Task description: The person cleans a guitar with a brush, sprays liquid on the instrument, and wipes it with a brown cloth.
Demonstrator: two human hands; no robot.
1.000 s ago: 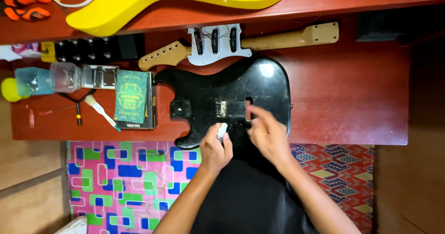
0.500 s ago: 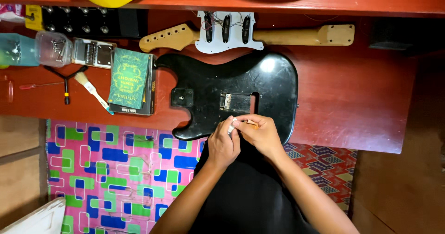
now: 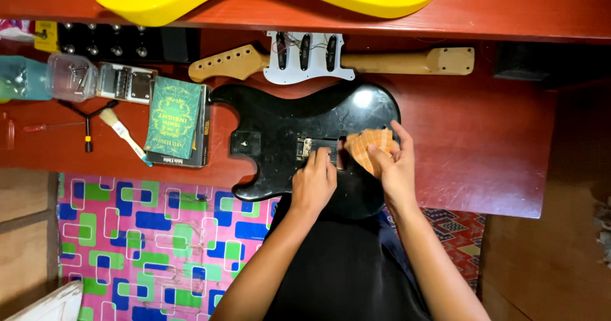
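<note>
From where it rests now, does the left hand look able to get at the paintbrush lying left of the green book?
Probably yes. The left hand rests on the black guitar body; the paintbrush lies on the red table beyond the green book, with nothing tall between them.

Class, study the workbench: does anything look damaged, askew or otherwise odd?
The black guitar body lies stripped, with no neck, strings or pickguard. A loose neck and white pickguard lie behind it. Nothing looks spilled or broken.
</note>
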